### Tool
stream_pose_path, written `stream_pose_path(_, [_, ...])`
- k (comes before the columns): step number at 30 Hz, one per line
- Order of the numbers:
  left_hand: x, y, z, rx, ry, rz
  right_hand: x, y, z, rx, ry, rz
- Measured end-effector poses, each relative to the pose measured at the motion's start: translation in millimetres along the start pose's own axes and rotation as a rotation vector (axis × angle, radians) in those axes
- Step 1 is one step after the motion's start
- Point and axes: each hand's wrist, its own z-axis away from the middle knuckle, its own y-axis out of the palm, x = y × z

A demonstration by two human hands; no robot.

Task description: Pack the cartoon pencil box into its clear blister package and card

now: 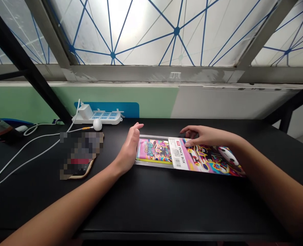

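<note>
- A glossy, multicoloured cardboard sleeve [207, 159], printed "PENCIL BOX" on a white band, lies flat on the black counter [151, 205], right of its middle and clear of its near edge.
- From the sleeve's left end shows a clear plastic tray [153, 165] holding a pink, printed rectangular pencil box [153, 150] with a yellow lower edge.
- Your left hand [127, 150] is open, its palm side against the tray's left end, fingers pointing toward the counter's far edge.
- Your right hand [205, 135] rests its thumb on the sleeve, fingers bent at the far side; you cannot tell whether they pinch it.
- Left of your left hand lies a pixelated, beige-edged phone [86, 157].
- Behind it, along the counter's far edge, sits a white power strip [106, 118] with a boxy white adapter [85, 111].
- A white cable [49, 134] loops toward the counter's left edge.
</note>
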Motion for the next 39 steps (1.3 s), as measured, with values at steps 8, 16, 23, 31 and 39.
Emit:
stream_pose_path(8, [-2, -3.5, -4, -0.031, -0.088, 0.194, 95, 37, -50, 0.002, -0.133, 0.333])
stream_pose_path(16, [-3, -9.9, -15, -0.184, -0.115, 0.220, 152, 62, -63, -0.204, -0.220, 0.550])
stream_pose_path(23, [-1, -16.1, -22, -0.262, -0.318, 0.117, 42, 35, -18, -0.346, -0.073, 0.398])
stream_pose_path(31, [8, -30.1, -31, -0.352, -0.329, 0.049, -19, 26, 12, -0.331, 0.065, 0.029])
stream_pose_path(39, [5, -26.9, -32, -0.386, -0.377, 0.067, -8, 32, 10, -0.355, 0.076, -0.023])
